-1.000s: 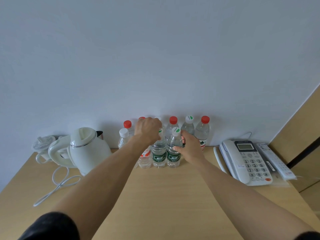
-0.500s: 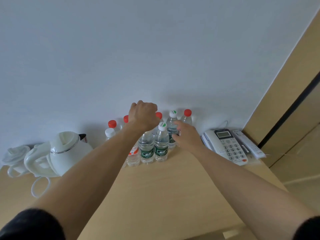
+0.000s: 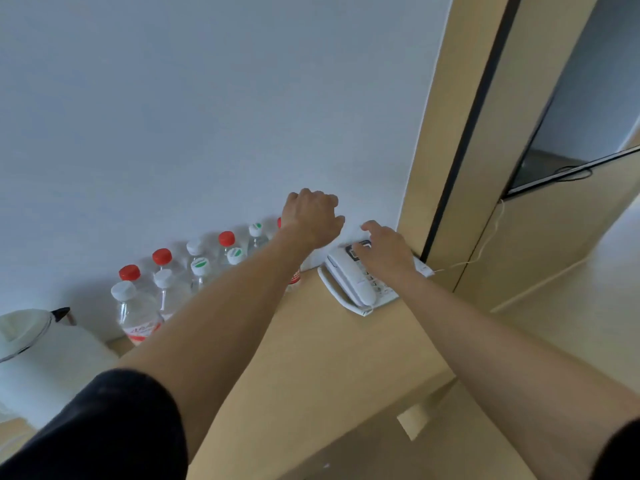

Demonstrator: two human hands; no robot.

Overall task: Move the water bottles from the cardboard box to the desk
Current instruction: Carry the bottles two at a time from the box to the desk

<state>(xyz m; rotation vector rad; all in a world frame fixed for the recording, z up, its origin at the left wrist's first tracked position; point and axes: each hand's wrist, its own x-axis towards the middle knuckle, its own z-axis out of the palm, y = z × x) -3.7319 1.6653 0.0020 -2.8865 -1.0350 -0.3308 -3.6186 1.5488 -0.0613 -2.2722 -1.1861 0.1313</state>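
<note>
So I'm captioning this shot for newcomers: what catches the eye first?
Two bare forearms reach across the desk, the left hand raised before the wall, the right hand over the white phone. Left of them, water bottles with red, white and green-marked caps line the wall.

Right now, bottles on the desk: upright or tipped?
Upright. The water bottles stand in rows on the desk against the wall, every visible cap on top. The left forearm hides some bases.
</note>
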